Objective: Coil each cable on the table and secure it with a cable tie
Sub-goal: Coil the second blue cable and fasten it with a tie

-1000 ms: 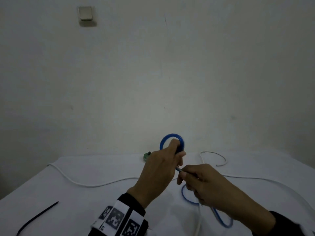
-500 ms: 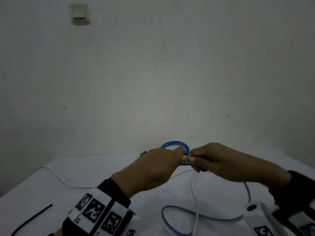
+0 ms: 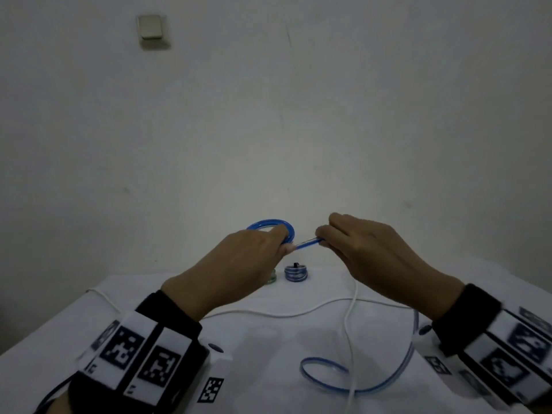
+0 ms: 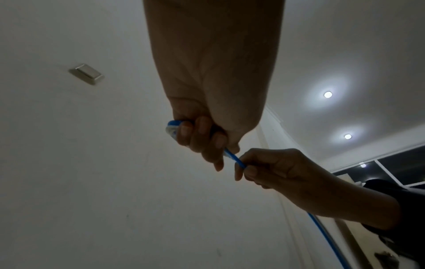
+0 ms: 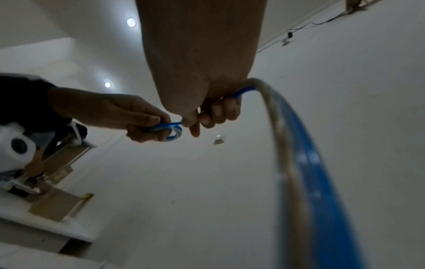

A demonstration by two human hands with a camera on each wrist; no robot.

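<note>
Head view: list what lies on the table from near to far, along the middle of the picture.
Loose blue cable loop → white cable crossing the white table → small tied blue coil at the far edge.

Head cam looks fwd/down over the worktop (image 3: 179, 348) toward the wall. Both wrist cams sit close under the palms, facing up. All 3 share the blue cable (image 3: 270, 227) betw. the hands.

Dim, grainy; ceiling downlights (image 4: 327, 94) glare; wide-angle edges blurred.
</note>
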